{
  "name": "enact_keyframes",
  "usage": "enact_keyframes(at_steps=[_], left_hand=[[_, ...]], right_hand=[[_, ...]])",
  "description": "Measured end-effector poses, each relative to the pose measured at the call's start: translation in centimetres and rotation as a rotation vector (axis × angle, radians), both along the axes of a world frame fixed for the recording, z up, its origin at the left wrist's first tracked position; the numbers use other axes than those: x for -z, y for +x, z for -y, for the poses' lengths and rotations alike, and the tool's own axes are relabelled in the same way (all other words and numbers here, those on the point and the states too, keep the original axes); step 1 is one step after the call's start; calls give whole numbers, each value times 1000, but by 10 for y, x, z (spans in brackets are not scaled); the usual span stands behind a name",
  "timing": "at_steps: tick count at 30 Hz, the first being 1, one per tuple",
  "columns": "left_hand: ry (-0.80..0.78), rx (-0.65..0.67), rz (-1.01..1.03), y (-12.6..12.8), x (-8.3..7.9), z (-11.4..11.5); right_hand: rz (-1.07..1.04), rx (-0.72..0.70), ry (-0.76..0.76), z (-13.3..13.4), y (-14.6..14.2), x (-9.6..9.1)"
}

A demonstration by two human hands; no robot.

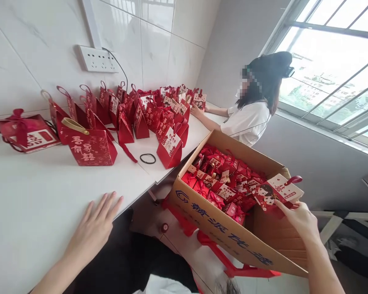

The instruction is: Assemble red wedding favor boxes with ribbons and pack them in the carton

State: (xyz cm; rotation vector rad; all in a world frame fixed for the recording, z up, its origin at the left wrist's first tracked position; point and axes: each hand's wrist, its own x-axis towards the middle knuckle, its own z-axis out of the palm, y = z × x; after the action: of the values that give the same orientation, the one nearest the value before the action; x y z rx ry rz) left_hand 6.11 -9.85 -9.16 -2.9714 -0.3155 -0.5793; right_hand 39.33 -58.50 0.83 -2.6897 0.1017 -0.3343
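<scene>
At the right edge of the cardboard carton (pixel 223 226), your right hand (pixel 303 220) pinches a red-and-white wedding favor box (pixel 277 191), its ribbon loop (pixel 295 179) free of your fingers. Your left hand (pixel 95 220), gripping nothing, rests palm down near the counter's (pixel 27 192) front edge, well apart from the right. Apply light, even pressure to prevent creasing; guide the ribbon loop clear of the cardboard carton.

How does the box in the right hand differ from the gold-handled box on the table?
The held box has a pale face with cartoon figures; the gold-handled box, white writing on red. The held box is tilted in the right hand; the gold-handled box stands upright. Both have loop handles.
</scene>
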Motion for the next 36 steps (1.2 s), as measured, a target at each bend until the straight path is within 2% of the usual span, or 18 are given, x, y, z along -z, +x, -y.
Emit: enact_keyframes(at_steps=[5, 12, 14, 17, 21, 24, 29, 32, 36], left_hand=[[29, -6, -20, 0, -1, 1], [54, -11, -45, -1, -4, 1], [38, -20, -57, -1, -7, 3], [-33, -73, -59, 1, -11, 8], [-92, -115, -43, 3, -12, 11], [-74, -113, -45, 3, -12, 11], [-18, -113, -48, 2, -13, 10], [39, -107, -56, 3, -15, 11], [109, -104, -84, 2, -16, 12]], right_hand=[[-222, 138, -133, 5, 13, 4], [-220, 59, -146, 1, 16, 12], [-186, 66, -97, -10, 9, 10], [-117, 12, 106, -41, -9, 4], [-37, -183, 499, -97, -40, -9], [20, -374, 712, -137, -60, -23], [44, -764, 854, -190, -90, -43], [-97, -961, 904, -214, -107, -45], [-355, -1092, 991, -231, -125, -37]])
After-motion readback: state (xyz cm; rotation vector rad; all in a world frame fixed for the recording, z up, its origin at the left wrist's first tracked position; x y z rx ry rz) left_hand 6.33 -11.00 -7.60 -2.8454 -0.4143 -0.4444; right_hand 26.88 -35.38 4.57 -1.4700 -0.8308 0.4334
